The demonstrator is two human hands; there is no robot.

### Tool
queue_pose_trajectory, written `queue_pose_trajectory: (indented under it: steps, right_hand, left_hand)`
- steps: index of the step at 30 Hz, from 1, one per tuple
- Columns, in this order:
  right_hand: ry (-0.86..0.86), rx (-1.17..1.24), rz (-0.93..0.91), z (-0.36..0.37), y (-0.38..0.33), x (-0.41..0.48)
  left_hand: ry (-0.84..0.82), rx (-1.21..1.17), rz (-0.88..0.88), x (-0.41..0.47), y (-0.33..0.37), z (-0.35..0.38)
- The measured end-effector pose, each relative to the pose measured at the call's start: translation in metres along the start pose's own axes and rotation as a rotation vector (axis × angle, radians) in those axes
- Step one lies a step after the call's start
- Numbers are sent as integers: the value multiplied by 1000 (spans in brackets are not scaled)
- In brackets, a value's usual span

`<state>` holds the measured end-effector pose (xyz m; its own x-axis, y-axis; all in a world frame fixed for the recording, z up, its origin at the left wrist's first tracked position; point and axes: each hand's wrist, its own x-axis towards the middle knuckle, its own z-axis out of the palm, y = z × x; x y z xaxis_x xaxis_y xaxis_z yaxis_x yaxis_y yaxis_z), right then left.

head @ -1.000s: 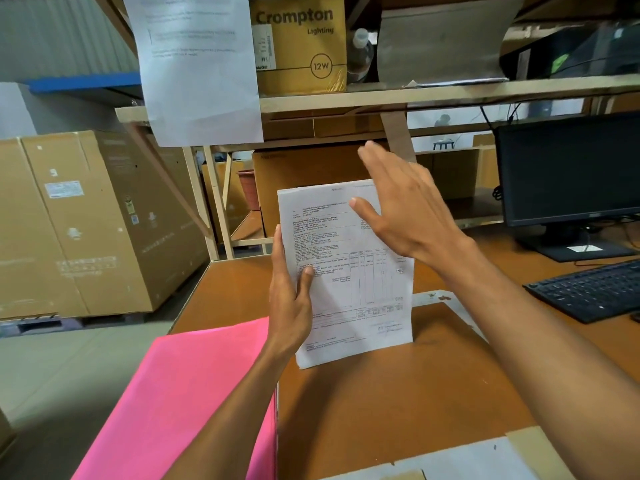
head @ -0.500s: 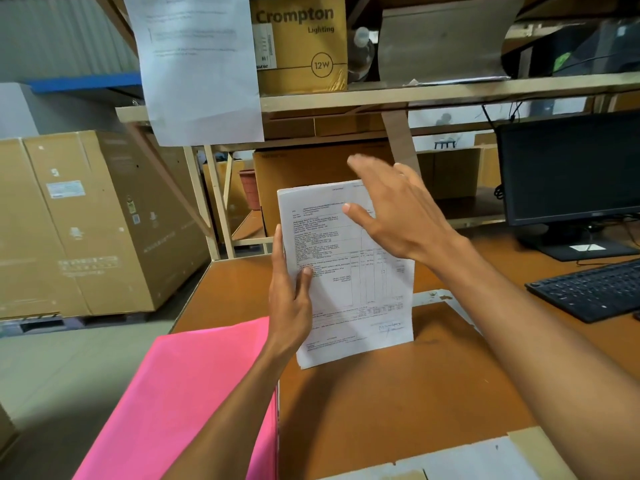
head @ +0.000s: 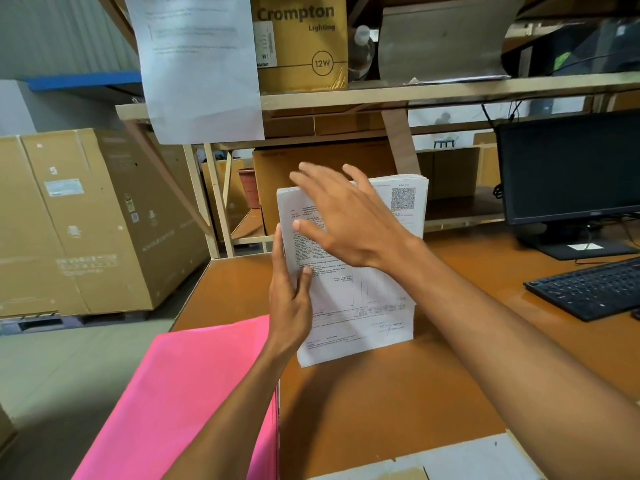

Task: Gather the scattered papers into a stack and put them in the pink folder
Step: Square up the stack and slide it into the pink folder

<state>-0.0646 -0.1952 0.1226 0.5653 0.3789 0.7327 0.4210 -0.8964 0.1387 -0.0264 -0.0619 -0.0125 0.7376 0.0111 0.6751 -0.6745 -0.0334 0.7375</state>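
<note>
A stack of printed white papers (head: 360,306) stands upright on its bottom edge on the orange-brown desk (head: 381,403). My left hand (head: 289,299) grips the stack's left edge, thumb on the front sheet. My right hand (head: 346,216) is spread flat with straight fingers in front of the stack's upper left part; whether it touches the paper is unclear. The pink folder (head: 187,403) lies shut at the desk's left front corner, hanging over the edge, partly under my left forearm.
A black keyboard (head: 588,289) and a monitor (head: 568,168) stand at the right. A wooden shelf (head: 415,91) above carries a Crompton box (head: 301,43) and a hanging sheet (head: 197,64). Large cartons (head: 86,220) stand on the floor at the left.
My right hand has moved left and down across the upper part of the stack. The left hand keeps its hold and the stack stays upright.
</note>
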Motion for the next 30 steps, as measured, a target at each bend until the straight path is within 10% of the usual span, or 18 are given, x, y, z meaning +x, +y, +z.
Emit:
queue_pose_trajectory:
  steps: [8,15,30]
  right_hand:
    - [525,95,214,37,59,-85]
    - [265,791,542,73,76,-124]
    - [406,895,488,54,66,-101]
  left_hand:
    - [-6,37,5,0,2,0]
    - [-2,34,10,1,-2,0]
    - [-19,27,131,29,29,-10]
